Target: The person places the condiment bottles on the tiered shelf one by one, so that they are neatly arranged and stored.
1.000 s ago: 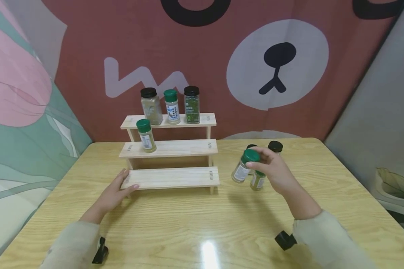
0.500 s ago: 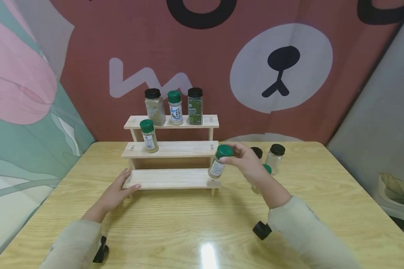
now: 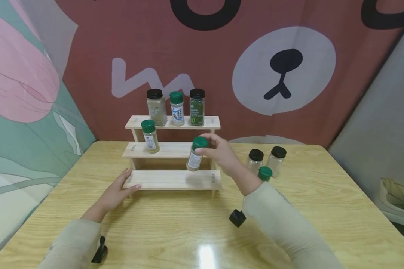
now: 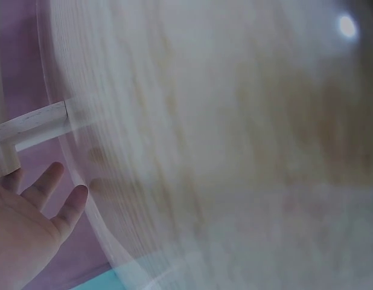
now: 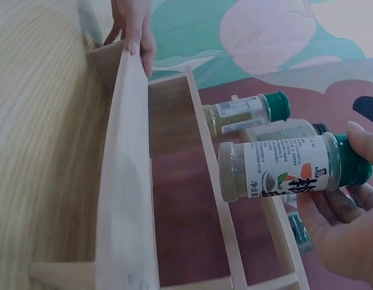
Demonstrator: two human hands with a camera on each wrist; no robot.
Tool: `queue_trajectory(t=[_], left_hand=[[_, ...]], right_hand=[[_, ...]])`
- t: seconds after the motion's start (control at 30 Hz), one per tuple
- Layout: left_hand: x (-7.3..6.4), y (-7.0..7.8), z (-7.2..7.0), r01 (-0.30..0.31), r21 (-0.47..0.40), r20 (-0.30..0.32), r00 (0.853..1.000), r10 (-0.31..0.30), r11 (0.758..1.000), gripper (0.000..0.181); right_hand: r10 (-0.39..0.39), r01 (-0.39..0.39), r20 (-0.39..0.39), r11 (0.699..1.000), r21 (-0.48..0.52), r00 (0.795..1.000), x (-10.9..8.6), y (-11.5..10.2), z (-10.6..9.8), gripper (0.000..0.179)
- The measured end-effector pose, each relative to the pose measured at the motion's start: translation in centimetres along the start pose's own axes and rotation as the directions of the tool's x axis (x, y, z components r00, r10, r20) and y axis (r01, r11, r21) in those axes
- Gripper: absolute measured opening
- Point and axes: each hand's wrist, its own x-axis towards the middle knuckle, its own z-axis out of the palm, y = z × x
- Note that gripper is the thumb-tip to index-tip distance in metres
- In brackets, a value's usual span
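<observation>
My right hand [image 3: 223, 157] pinches a spice jar by its green lid. The held spice jar [image 3: 194, 160], slightly tilted, hangs above the lowest board of a three-step wooden rack [image 3: 171, 180]. Its white printed label faces the right wrist camera, with brown powder inside. My left hand [image 3: 114, 192] rests at the left end of that lowest board, thumb over the front corner; in the left wrist view its fingers [image 4: 47, 181] are spread and fairly straight. One green-lidded jar [image 3: 150, 142] stands at the left of the middle board.
On the top board stand a black-lidded jar [image 3: 157, 112], a green-lidded jar [image 3: 177, 114] and a black-lidded jar of green flakes [image 3: 197, 112]. Right of the rack, two black-lidded jars [image 3: 275, 164] and a green-lidded one [image 3: 265, 173] stand on the table [image 3: 175, 231].
My right hand has carried the green-lidded spice jar left, from beside the jars on the table to over the rack's lowest board. My left hand has stayed on the rack.
</observation>
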Motion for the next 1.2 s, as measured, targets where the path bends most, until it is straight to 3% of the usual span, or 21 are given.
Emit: queue_trajectory(t=[0.17,0.4,0.6,1.0,1.2], left_hand=[[0.0,0.0,0.0,-0.005,-0.009,0.004,1.000,0.005,1.000,0.083],[0.0,-0.2,-0.2,-0.012,-0.006,0.003,1.000,0.012,1.000,0.083],[0.0,0.0,-0.2,-0.004,-0.010,0.004,1.000,0.004,1.000,0.084],[0.2,0.2,-0.2,-0.004,-0.024,0.008,1.000,0.005,1.000,0.084],[0.2,0.1,-0.2,0.017,-0.026,0.008,1.000,-0.016,1.000,0.085]], right_hand=[[-0.006,0.006,0.000,1.000,-0.027,1.000,1.7,-0.4,1.2,0.040],[0.027,-0.036,-0.078,0.993,-0.114,0.997,4.1,-0.7,2.5,0.044],[0.008,-0.013,-0.061,0.996,-0.084,0.998,5.5,-0.7,3.5,0.044],[0.015,-0.017,-0.015,0.988,-0.156,1.000,7.0,-0.7,4.5,0.048],[0.038,-0.036,0.004,0.979,-0.200,0.999,6.3,-2.1,4.9,0.045]])
